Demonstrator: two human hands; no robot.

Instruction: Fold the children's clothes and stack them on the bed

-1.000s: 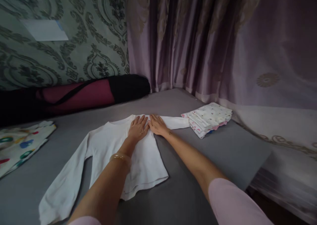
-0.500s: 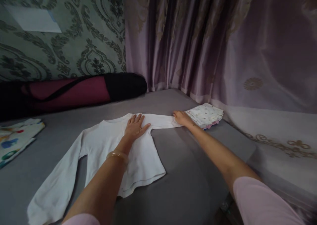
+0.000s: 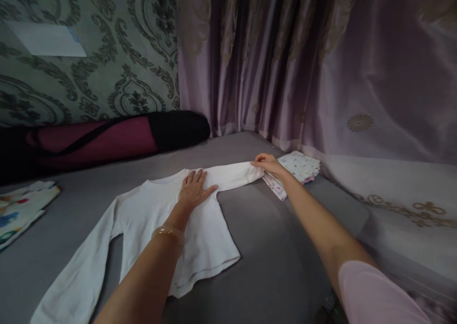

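Note:
A white long-sleeved shirt (image 3: 143, 210) lies spread on a grey bed surface (image 3: 264, 248). My left hand (image 3: 193, 188) presses flat on its right shoulder area, fingers apart. At the end of the right sleeve, my right hand (image 3: 267, 164) pinches the cuff between thumb and fingers, slightly raised. Just beyond that hand, and partly behind it, sits a small pile of folded printed clothes (image 3: 302, 166). The shirt's left sleeve (image 3: 71, 281) stretches toward the lower left corner of the view.
A long maroon and black bag (image 3: 124, 136) lies along the patterned wall. Colourful printed cloth (image 3: 26, 207) rests at the left edge. Purple curtains (image 3: 243, 76) hang behind and to the right, past the bed's edge.
My right hand has shifted slightly up and right with the cuff, and the sleeve looks straighter. More of the printed clothes shows below my right wrist. My left hand stays on the shirt.

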